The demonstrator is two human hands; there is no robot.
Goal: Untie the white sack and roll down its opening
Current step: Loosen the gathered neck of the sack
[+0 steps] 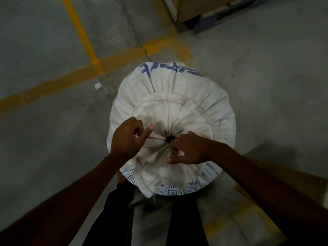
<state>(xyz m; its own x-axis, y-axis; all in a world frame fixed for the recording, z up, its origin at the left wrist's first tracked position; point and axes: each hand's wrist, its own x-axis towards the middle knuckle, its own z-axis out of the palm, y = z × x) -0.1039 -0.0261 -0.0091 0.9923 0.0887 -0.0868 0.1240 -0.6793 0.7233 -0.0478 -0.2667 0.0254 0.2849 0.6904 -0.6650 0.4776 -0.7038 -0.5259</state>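
Note:
A full white woven sack [177, 96] with blue print stands upright on the floor in front of me. Its mouth is gathered into a puckered centre with a small dark hole [170, 138]. My left hand [126, 137] hovers over the left of the gathered cloth, fingers loosely curled and forefinger pointing toward the centre. My right hand [188, 149] rests on the right of the pucker with its fingers pinching the bunched cloth beside the hole. No tie or string is visible.
The floor is grey concrete with yellow painted lines [83, 38] crossing at the upper left. A cardboard box on a blue pallet [213, 16] stands at the top right. My dark trouser legs [182, 224] are just below the sack.

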